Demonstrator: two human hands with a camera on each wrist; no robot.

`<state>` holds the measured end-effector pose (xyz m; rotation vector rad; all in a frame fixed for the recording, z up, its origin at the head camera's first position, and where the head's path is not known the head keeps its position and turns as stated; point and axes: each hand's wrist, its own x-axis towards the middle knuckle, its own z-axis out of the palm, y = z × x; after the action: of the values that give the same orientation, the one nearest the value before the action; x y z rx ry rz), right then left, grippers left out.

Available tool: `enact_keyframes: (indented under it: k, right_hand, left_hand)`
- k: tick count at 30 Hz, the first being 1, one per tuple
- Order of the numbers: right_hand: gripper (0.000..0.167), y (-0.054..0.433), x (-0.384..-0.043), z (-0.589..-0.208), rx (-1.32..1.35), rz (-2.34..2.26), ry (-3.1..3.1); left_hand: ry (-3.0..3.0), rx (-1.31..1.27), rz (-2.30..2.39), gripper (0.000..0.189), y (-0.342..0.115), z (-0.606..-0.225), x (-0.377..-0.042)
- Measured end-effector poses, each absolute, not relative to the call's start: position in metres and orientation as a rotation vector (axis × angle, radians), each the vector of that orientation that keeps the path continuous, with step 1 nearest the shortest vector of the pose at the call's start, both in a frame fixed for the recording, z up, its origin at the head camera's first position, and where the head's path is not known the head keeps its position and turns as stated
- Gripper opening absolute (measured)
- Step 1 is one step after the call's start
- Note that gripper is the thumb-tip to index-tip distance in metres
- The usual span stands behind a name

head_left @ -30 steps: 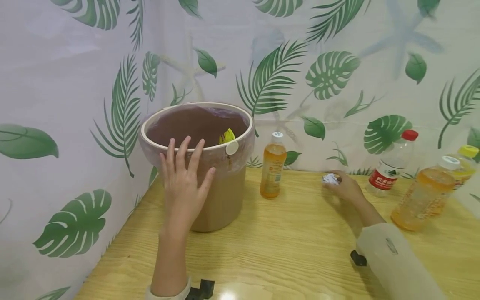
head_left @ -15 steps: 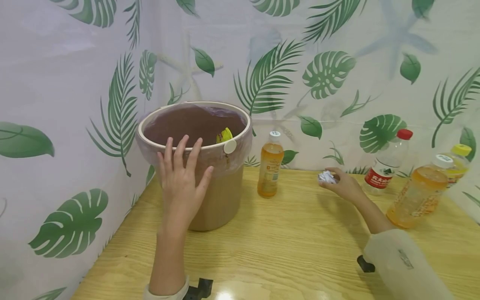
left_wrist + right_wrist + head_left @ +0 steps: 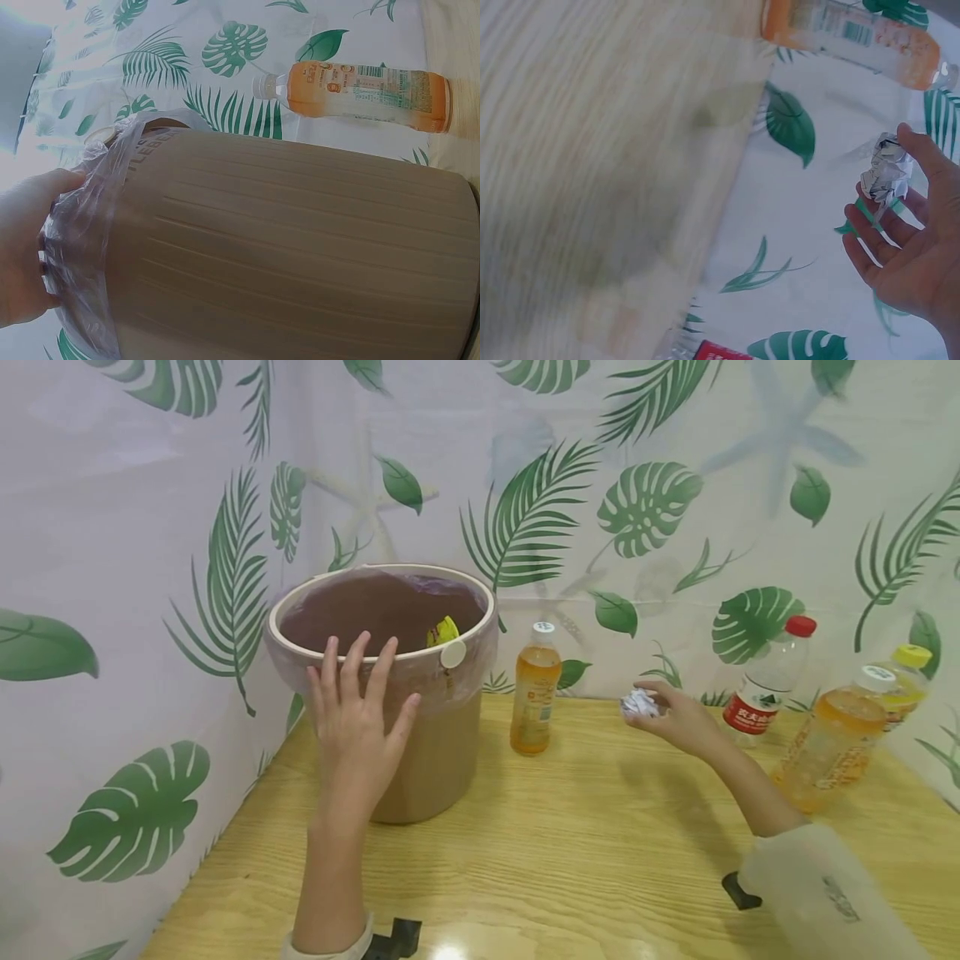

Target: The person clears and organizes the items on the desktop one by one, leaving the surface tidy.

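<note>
A crumpled ball of white printed paper [image 3: 640, 704] is pinched between the thumb and fingers of my right hand [image 3: 682, 722], above the table in the head view. The right wrist view shows the same paper ball [image 3: 887, 171] at the fingertips. My left hand [image 3: 356, 735] lies with spread, straight fingers against the near side of a brown trash bin [image 3: 438, 760], fingertips at its pale rim. A clear plastic liner [image 3: 86, 240] is folded over that rim, touched by the left hand in the left wrist view. Inside the bin shows a yellow item [image 3: 444, 632].
An orange drink bottle [image 3: 536, 697] stands just right of the bin. Farther right are a red-capped bottle [image 3: 756, 702], a white-capped orange bottle [image 3: 832, 743] and a yellow-capped bottle [image 3: 910, 672]. A leaf-patterned sheet [image 3: 570, 485] rises behind the wooden table [image 3: 547, 852].
My right hand has lifted the paper ball off the table and moved it slightly left. The left hand stays on the bin, while the whole head view shifts a little.
</note>
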<state>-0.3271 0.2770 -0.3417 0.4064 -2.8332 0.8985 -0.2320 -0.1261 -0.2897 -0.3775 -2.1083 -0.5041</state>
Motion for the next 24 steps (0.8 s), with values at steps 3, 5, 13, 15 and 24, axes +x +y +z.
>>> enact_keyframes:
  k: [3,5,13,15,24]
  right_hand:
    - [0.066,0.27,-0.322,-0.332,0.426,0.884,-2.841]
    - [0.068,0.265,-0.319,-0.326,0.434,0.882,-2.848]
    - [0.067,0.243,-0.309,-0.299,0.505,0.885,-2.831]
    - [0.066,0.239,-0.307,-0.292,0.526,0.885,-2.816]
    - [0.063,0.217,-0.306,-0.27,0.591,0.889,-2.744]
  left_hand:
    - [-2.108,-0.377,-0.5,0.056,-0.127,-0.289,-0.232]
    - [-2.106,-0.376,-0.499,0.056,-0.127,-0.289,-0.232]
    - [-2.116,-0.374,-0.503,0.056,-0.127,-0.29,-0.231]
    - [-2.12,-0.373,-0.498,0.056,-0.127,-0.29,-0.231]
    - [-2.112,-0.373,-0.499,0.056,-0.127,-0.29,-0.232]
